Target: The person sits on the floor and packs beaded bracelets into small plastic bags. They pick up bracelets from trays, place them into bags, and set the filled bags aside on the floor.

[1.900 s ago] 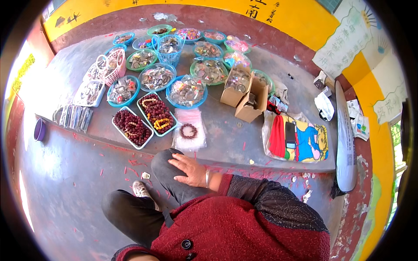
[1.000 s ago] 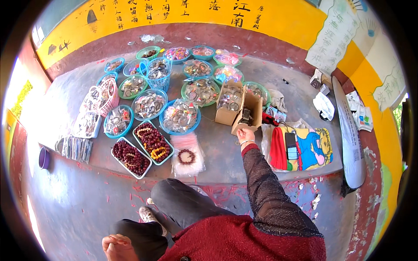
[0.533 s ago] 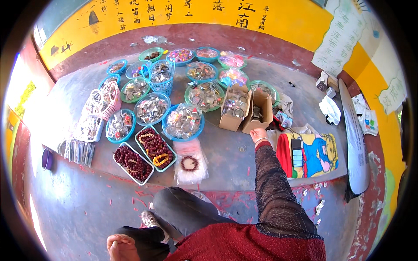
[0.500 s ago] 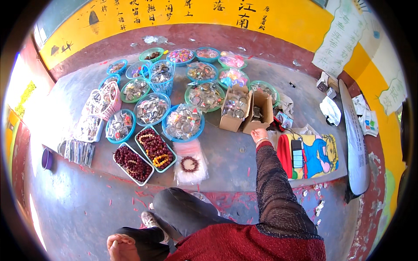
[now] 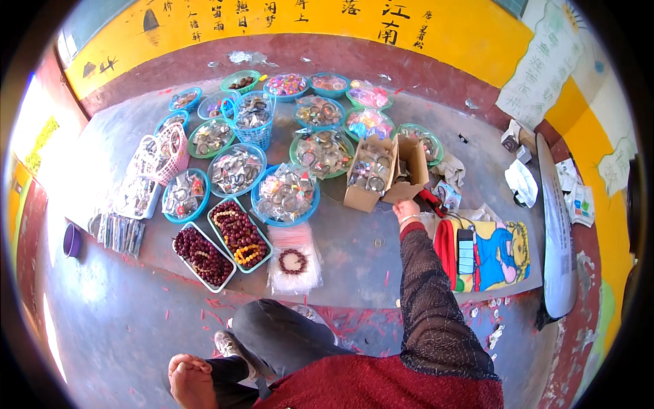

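Note:
My right hand [image 5: 407,210] reaches forward to the near side of an open brown cardboard box [image 5: 411,167]. Its fingers are curled; whatever they grip, if anything, is hidden. Small dark items lie inside that box. Beside it on the left stands a second cardboard box [image 5: 363,198] filled with bagged bracelets. A red-and-black object [image 5: 432,201] lies just right of my hand. My left hand [image 5: 191,378] rests low by my knee, fingers folded together, and I cannot make out anything in it.
Several baskets of packaged trinkets, such as a blue basket [image 5: 286,219], crowd the platform. Two trays of dark red beads, one a white tray [image 5: 216,289], sit nearer. A bead bracelet [image 5: 293,261] lies on plastic bags. A colourful towel [image 5: 496,255] carries a black device [image 5: 465,251].
The right cardboard box has shifted slightly away from me, and more of the red-and-black object shows. My right hand stays beside the box. The whole view has moved a little.

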A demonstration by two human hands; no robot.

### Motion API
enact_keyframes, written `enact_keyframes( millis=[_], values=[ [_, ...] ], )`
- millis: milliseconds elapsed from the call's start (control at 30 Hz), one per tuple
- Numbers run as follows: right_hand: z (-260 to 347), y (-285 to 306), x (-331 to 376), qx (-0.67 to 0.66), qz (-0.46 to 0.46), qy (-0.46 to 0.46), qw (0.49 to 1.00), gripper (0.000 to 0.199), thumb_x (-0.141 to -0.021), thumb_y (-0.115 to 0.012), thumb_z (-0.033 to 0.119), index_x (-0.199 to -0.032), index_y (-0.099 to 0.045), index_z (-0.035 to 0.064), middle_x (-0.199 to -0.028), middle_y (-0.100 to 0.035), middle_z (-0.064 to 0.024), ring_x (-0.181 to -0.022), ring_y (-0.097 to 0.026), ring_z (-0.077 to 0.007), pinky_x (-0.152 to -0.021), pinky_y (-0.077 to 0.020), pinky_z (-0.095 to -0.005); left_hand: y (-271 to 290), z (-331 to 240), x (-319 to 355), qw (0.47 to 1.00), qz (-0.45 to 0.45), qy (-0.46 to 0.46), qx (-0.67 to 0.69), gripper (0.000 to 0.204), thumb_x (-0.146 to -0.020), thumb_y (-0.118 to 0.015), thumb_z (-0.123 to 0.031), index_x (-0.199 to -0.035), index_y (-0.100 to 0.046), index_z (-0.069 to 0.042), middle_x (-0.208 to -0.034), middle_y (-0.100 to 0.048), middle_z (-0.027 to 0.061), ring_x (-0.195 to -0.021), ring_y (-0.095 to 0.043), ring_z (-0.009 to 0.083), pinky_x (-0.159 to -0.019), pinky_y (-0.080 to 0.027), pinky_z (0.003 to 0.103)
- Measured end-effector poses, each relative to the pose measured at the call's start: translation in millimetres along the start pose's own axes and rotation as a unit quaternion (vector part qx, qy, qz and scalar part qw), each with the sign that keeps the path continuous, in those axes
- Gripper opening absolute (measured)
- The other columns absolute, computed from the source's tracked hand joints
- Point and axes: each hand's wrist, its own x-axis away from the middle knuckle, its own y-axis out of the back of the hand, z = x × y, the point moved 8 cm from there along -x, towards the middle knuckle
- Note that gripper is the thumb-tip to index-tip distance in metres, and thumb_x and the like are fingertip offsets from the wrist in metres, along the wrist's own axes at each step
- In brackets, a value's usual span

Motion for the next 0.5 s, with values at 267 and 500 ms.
enact_keyframes(
  millis=[267,500],
  values=[
    [-85.1,-103.0,125.1,0.36,0.242,0.016,0.901,0.037,-0.078,-0.056,0.01,-0.115,-0.058,0.006,-0.111,-0.06,-0.0089,-0.094,-0.059,-0.0178,-0.074,-0.0496,-0.0321,26.6,-9.0,-0.7,0.78,-0.034,-0.091,-0.618,0.014,-0.081,-0.052,-0.019,-0.077,-0.057,-0.007,-0.082,-0.058,0.0086,-0.079,-0.056,0.0235,-0.071,-0.046,0.036],
    [-65.5,-143.2,60.1,0.548,0.287,0.127,0.776,0.053,-0.074,-0.057,0.012,-0.125,-0.048,0.0062,-0.115,-0.058,-0.0158,-0.099,-0.058,-0.0214,-0.079,-0.0463,-0.0305,75.8,-2.4,-3.8,0.761,0.057,-0.087,-0.64,0.017,-0.086,-0.044,-0.017,-0.085,-0.055,-0.005,-0.086,-0.058,0.0081,-0.087,-0.055,0.024,-0.081,-0.044,0.034]
  ],
)
